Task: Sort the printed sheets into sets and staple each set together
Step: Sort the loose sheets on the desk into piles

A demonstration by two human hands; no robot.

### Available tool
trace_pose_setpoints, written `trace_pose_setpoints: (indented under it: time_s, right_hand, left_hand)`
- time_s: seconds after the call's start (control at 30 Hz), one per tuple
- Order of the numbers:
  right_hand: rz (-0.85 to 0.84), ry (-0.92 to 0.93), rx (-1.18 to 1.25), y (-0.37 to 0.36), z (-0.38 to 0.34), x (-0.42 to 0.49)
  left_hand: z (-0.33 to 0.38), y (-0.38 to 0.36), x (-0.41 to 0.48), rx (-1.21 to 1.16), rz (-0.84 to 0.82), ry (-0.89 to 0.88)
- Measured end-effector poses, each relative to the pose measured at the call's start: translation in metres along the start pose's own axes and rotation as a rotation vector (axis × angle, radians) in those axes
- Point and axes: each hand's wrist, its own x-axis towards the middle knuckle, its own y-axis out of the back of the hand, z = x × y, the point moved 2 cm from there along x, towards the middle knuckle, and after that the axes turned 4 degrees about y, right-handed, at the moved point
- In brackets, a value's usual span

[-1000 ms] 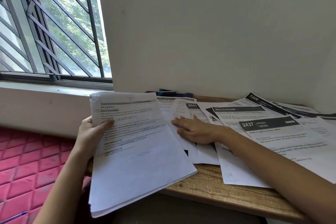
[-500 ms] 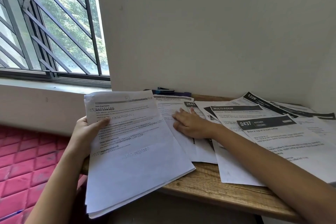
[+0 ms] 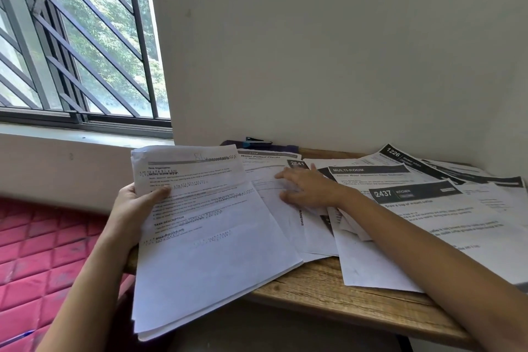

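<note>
The left hand (image 3: 134, 206) grips a stack of sheets (image 3: 211, 237) by its left edge, thumb on top, overhanging the counter (image 3: 328, 288). The right hand (image 3: 308, 188) lies flat, fingers spread, on the loose sheets (image 3: 428, 208) fanned across the counter. Matching headers before sliding one out should serve best (the stapler (image 3: 258, 141) sits by the wall (image 3: 343, 66)).

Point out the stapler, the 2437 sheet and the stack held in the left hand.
stapler (image 3: 258, 141), head view, its dark top by the wall.
2437 sheet (image 3: 414, 193), head view, its black header band.
held stack (image 3: 217, 260), head view, blank lower half of its top page.
</note>
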Motion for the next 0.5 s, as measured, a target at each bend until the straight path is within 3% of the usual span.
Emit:
trace_pose_setpoints:
  time_s: [0.5]
  right_hand:
    - [-0.002,-0.107,0.165,0.01,0.022,-0.012]
  left_hand:
    - [-0.005,0.002,0.006,0.069,-0.015,-0.001]
